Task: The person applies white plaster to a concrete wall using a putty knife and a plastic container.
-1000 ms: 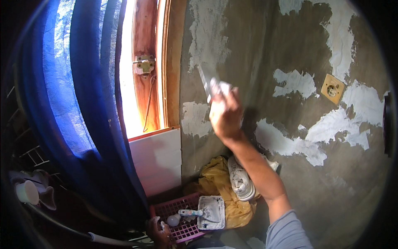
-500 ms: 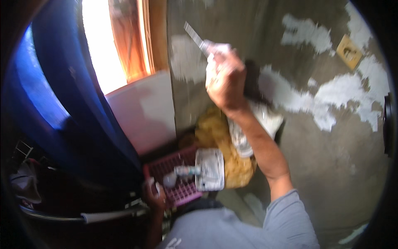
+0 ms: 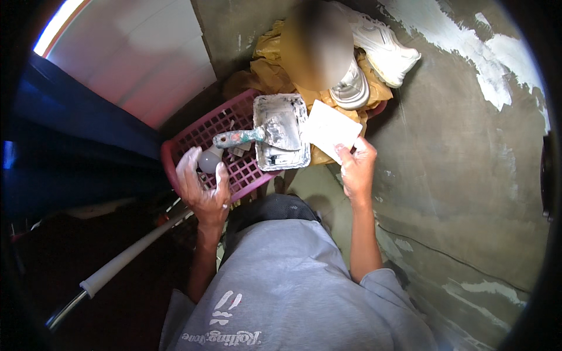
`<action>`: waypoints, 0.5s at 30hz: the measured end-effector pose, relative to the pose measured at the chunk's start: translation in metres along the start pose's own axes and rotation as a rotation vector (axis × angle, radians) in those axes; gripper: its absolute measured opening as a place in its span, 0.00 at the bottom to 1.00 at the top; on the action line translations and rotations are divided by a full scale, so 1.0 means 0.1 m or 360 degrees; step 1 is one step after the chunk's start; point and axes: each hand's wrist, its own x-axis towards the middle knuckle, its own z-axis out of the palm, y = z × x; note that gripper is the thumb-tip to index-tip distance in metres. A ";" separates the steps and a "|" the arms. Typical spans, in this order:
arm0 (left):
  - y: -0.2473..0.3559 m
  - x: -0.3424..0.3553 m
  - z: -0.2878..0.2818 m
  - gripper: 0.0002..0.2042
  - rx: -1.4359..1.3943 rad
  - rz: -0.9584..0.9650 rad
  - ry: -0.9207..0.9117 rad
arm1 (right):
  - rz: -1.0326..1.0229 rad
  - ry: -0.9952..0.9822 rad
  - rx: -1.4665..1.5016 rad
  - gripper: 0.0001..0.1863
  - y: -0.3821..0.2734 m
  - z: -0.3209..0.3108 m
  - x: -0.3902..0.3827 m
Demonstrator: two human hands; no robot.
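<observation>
Above the near left edge of the pink basket, my left hand has its thumb and fingers spread on either side of a light bulb. Whether it touches the bulb I cannot tell. White residue coats its fingers. My right hand pinches the lower corner of a thin white square sheet; its material is unclear. A putty-smeared rectangular tray rests partly over the basket. Across the tray lies a putty knife, its handle pointing left.
White sneakers sit on a yellow plastic bag behind the tray. A grey wall with white patches stands to the right. Dark blue cloth hangs at left, above a metal rail with a pale sleeve.
My right hand has come down from the wall to beside the tray, still holding the thin piece. The left hand now shows spread fingers by the bulb. The view has tilted downward.
</observation>
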 end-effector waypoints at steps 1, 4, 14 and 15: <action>0.02 0.05 0.08 0.23 -0.0042 -0.0111 -0.0034 | -0.0032 0.0034 -0.0044 0.05 0.02 0.02 -0.04; 0.01 0.21 0.23 0.27 0.0019 -0.0114 -0.0238 | 0.0011 -0.0057 -0.0301 0.05 0.07 0.02 -0.13; -0.02 0.70 0.39 0.18 0.0340 -0.0034 -0.1384 | -0.0538 -0.0340 -0.0599 0.06 0.13 0.30 -0.27; 0.00 0.73 0.38 0.18 0.0355 -0.0058 -0.1542 | -0.0539 -0.0359 -0.0624 0.07 0.13 0.30 -0.29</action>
